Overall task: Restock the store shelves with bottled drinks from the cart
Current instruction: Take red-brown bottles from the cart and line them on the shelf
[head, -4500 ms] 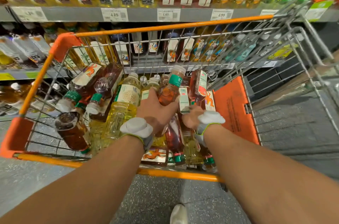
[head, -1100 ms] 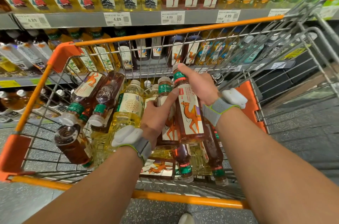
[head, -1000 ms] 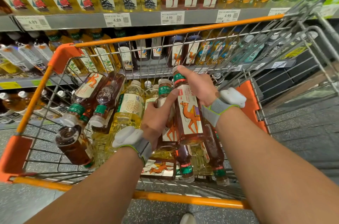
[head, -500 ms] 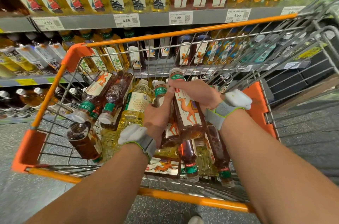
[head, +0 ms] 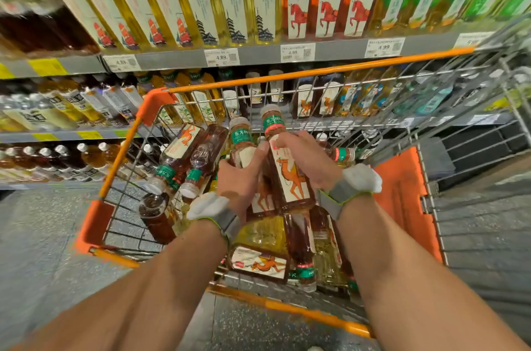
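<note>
I hold two reddish-brown tea bottles with camel labels upright above the orange wire cart (head: pixel 126 146). My left hand (head: pixel 240 181) grips the left bottle (head: pixel 244 146) around its body. My right hand (head: pixel 307 161) grips the right bottle (head: pixel 290 175), its fingers curled over the upper label. The two bottles touch side by side. Several more bottles, brown (head: pixel 184 158) and yellow (head: pixel 258 235), lie piled in the cart below my hands.
Store shelves (head: pixel 258 54) stand right behind the cart, packed with yellow, red-brown and green bottles above price tags. A lower shelf (head: pixel 316 97) shows camel-label bottles through the cart's far wire wall. An orange child-seat flap (head: pixel 402 192) is at the cart's right.
Both hands have lifted the two camel-label bottles higher out of the cart and closer to the shelves. The view has tilted up, showing more of the upper shelf.
</note>
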Available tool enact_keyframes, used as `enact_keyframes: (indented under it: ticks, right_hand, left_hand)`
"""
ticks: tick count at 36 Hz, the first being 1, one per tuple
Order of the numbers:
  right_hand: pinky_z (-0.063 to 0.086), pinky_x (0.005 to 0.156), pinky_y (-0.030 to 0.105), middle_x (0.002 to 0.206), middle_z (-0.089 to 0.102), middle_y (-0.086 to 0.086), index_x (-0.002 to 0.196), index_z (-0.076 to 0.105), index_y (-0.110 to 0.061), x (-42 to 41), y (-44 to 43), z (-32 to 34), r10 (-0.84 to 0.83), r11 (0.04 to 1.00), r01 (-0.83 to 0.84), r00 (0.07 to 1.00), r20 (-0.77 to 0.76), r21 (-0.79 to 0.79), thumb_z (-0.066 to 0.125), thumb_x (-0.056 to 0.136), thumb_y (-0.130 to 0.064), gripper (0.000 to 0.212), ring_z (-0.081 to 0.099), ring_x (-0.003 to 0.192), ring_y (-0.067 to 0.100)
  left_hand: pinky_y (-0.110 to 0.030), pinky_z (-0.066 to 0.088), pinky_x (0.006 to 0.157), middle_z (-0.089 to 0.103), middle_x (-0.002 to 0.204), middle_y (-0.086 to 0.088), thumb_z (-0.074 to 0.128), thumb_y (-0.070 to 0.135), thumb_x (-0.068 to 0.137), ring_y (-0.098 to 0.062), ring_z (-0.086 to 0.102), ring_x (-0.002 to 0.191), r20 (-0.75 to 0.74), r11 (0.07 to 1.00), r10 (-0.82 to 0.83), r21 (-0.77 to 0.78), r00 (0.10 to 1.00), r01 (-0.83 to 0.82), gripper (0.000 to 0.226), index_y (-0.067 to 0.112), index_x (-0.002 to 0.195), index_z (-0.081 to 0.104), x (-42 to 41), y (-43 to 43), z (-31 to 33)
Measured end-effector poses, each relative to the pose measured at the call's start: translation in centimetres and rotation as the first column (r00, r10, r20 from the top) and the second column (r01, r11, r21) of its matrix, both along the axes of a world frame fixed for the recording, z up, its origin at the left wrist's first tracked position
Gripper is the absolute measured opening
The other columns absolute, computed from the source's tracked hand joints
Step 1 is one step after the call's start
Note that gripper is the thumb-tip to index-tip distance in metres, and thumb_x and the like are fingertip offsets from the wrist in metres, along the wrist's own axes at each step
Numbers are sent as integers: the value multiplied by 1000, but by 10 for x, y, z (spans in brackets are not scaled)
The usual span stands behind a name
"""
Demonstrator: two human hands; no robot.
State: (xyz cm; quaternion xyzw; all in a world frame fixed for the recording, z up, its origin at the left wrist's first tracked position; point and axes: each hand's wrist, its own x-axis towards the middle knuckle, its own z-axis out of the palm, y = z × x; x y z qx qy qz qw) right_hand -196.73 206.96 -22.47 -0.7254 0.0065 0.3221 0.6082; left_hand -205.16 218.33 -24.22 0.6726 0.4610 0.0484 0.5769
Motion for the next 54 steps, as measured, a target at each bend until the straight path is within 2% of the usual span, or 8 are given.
enact_keyframes:
  ticks: [4,8,13,18,24,33,49,54]
  right_hand:
    - [53,59,25,94,71,5,105,57,-29,-12,-2,15,-10,997,5,997,72,78,70,85,-37,25,70,72,10]
    - [52,65,30,95,70,8,110,56,-33,-22,-1,48,-69,993,41,961,266,110,62,93,-45,22,63,73,10]
    - [49,70,19,101,68,1,125,54,-13,-3,-9,123,-99,989,42,905,413,145,65,93,-40,43,63,80,4]
    - [42,69,5,95,63,-15,119,55,-21,9,-19,185,-217,973,144,833,509,180,66,95,-29,27,59,79,-14]
    - [40,72,2,108,58,-23,124,50,-31,19,-38,272,-234,968,131,787,571,216,61,96,-36,31,55,91,-20]
    - [39,63,-2,100,60,-25,122,51,-29,31,-50,365,-306,948,151,677,669,280,63,96,-33,29,55,80,-25]
    - [54,79,28,107,67,-12,120,52,-35,67,-38,469,-427,904,235,532,731,357,59,84,-52,40,66,91,0]
    - [46,71,11,101,65,-30,118,51,-42,74,-40,495,-447,893,272,464,765,357,57,76,-64,48,61,92,-13]
  left_hand:
    - [-47,45,106,53,146,-13,79,68,68,-34,53,131,-23,993,-19,120,1000,21,107,10,149,41,6,6,38]
    - [-50,51,100,66,126,-9,78,62,69,-32,64,114,51,979,-122,171,991,112,84,13,134,56,13,13,86]
    - [-10,46,65,70,89,11,79,50,81,-2,66,80,171,951,-199,273,965,148,33,25,99,65,27,12,152]
    - [-4,41,50,66,83,18,82,47,79,14,62,64,288,947,-228,287,930,143,34,28,95,58,43,-1,216]
    - [-34,56,79,73,89,19,76,68,62,-1,70,82,408,941,-282,294,868,168,52,35,98,61,56,-17,293]
    - [-9,48,66,65,79,41,82,49,75,18,63,74,563,920,-363,345,742,188,34,39,94,55,73,-28,389]
    - [-40,59,82,74,93,11,80,57,70,-7,72,83,619,858,-501,448,605,251,46,32,102,58,123,-15,501]
    - [-40,58,83,73,95,11,80,54,74,-8,71,86,632,844,-530,461,566,275,44,31,106,60,137,-15,527]
